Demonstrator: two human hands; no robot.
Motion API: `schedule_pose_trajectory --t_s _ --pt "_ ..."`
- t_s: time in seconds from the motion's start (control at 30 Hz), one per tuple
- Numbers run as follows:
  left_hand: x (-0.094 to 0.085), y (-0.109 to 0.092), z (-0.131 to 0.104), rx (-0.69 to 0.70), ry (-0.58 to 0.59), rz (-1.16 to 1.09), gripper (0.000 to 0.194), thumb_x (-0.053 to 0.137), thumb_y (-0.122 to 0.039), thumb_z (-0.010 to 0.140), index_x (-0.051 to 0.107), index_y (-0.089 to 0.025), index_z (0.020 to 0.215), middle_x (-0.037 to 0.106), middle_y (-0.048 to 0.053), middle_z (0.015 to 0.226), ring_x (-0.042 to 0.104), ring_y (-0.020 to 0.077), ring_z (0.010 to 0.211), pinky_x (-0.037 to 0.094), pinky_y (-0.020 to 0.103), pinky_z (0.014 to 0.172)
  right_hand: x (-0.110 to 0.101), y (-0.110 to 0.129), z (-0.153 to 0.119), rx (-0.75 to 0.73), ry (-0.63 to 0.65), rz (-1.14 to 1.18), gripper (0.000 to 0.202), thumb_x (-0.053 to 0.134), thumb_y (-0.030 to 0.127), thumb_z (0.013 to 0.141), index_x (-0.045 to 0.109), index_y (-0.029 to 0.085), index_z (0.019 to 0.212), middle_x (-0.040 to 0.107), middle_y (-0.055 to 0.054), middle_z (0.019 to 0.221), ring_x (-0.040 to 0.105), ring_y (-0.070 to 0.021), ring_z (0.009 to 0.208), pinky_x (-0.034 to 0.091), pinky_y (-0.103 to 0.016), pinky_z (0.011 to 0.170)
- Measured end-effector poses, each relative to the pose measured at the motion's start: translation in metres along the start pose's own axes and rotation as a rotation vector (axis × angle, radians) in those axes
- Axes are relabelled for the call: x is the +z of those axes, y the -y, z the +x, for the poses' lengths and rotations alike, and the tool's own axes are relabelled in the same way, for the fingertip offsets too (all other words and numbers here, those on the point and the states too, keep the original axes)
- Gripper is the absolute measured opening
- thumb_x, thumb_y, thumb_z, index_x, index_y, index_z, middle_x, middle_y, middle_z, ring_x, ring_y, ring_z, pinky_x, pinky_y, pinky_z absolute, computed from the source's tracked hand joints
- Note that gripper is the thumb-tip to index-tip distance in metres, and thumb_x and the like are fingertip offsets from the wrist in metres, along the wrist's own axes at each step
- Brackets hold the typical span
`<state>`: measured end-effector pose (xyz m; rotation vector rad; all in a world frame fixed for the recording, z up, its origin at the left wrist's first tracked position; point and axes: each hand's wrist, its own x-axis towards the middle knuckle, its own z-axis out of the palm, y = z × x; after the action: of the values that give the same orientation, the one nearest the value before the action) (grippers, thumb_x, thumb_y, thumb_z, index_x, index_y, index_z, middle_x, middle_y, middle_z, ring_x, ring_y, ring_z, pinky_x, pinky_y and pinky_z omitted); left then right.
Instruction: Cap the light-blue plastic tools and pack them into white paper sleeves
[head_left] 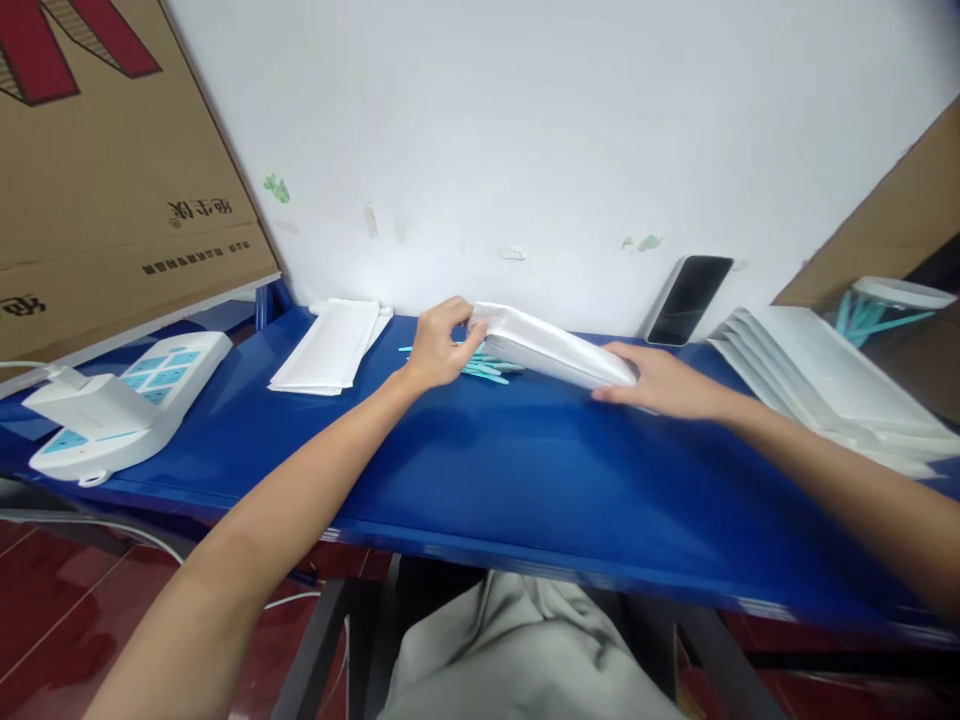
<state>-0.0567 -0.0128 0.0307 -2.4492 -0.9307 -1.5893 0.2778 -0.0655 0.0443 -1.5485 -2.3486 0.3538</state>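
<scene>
A white paper packet (555, 347), long and flat like an envelope, is held up at a tilt over the blue table (480, 460). My left hand (442, 343) pinches its higher left end between thumb and fingers. Around its lower right end my right hand (652, 382) is closed, thumb on the near side. Below the packet several thin light-blue sticks (487, 372) lie in a loose pile on the table, partly hidden by the packet and my left hand. What the packet contains, if anything, cannot be seen.
White packets (330, 345) lie flat at the left. More white envelopes (840, 370) are fanned at the right, near a clear cup (892, 300) of blue sticks. A phone (688, 300) leans on the wall. At far left are a power strip (161, 375) and a cardboard box (127, 150).
</scene>
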Motion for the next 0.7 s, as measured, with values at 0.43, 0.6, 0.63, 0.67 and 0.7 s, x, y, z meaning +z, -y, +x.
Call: schedule_pose_trajectory --t_s 0.43,0.6,0.63,0.67,0.7 --pt "-0.024 0.081 -0.018 -0.578 0.145 -0.237 0.022 0.053 -0.039 0.071 0.058 -0.018 0.070 0.062 0.002 0.070 0.059 0.0192 0.074 0.050 0.029 0.069 -0.052 0.059 0.131 -0.140 0.311 -0.242 0.041 0.075 0.058 0.072 0.070 0.023 0.092 0.074 -0.010 0.100 0.068 -0.0327 0.089 0.053 -0.045 0.075" --pt "-0.026 0.092 -0.022 -0.601 0.311 -0.284 0.033 0.053 -0.041 0.071 0.068 -0.016 0.085 0.072 0.005 0.084 0.066 0.0245 0.089 0.054 0.034 0.081 -0.057 0.068 0.145 -0.021 0.372 -0.255 0.035 0.078 0.052 0.071 0.070 0.023 0.087 0.071 -0.010 0.098 0.066 -0.0335 0.091 0.052 -0.048 0.077" --pt "-0.025 0.095 -0.023 -0.581 0.316 -0.278 0.035 0.051 -0.042 0.072 0.069 -0.015 0.085 0.073 0.006 0.086 0.066 0.0254 0.091 0.055 0.034 0.083 -0.058 0.070 0.145 -0.018 0.380 -0.248 0.034 0.079 0.052 0.071 0.071 0.023 0.088 0.071 -0.010 0.099 0.066 -0.0333 0.091 0.052 -0.048 0.078" --pt "-0.025 0.097 -0.023 -0.560 0.321 -0.278 0.038 0.048 -0.044 0.074 0.070 -0.015 0.086 0.074 0.007 0.089 0.066 0.0264 0.094 0.055 0.036 0.086 -0.059 0.072 0.146 -0.017 0.388 -0.246 0.034 0.079 0.051 0.071 0.071 0.023 0.089 0.071 -0.009 0.100 0.067 -0.0329 0.092 0.052 -0.048 0.079" --pt "-0.024 0.100 -0.024 -0.544 0.327 -0.289 0.040 0.045 -0.045 0.077 0.071 -0.016 0.085 0.075 0.007 0.092 0.067 0.0274 0.098 0.055 0.037 0.090 -0.061 0.074 0.146 -0.015 0.394 -0.250 0.034 0.079 0.050 0.071 0.072 0.023 0.090 0.071 -0.009 0.102 0.067 -0.0326 0.093 0.053 -0.048 0.079"
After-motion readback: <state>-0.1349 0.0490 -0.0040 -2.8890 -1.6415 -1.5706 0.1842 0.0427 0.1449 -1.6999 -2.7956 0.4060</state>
